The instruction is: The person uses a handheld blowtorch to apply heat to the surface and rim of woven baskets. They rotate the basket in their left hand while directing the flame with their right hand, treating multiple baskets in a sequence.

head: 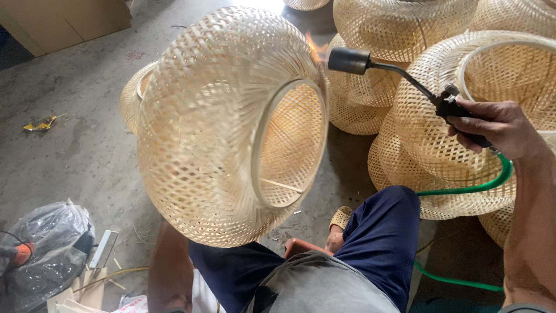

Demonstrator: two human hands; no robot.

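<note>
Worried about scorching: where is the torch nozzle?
In the head view, upper middle: the torch nozzle, held by the right hand, flames against the woven bamboo shade.

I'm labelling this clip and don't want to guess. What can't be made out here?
- Left hand: hidden behind the woven bamboo shade, head view; its grip cannot be told.
- Green hose: its far end is cut off by the bottom edge.
- Black bag: contents unclear through the plastic.

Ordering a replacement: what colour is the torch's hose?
Green hose, clearest in the head view.

A craft workshop: woven bamboo lampshades (405, 26) stacked at upper right on a stained concrete floor (75, 127), beside a gas torch (399, 72).
</note>
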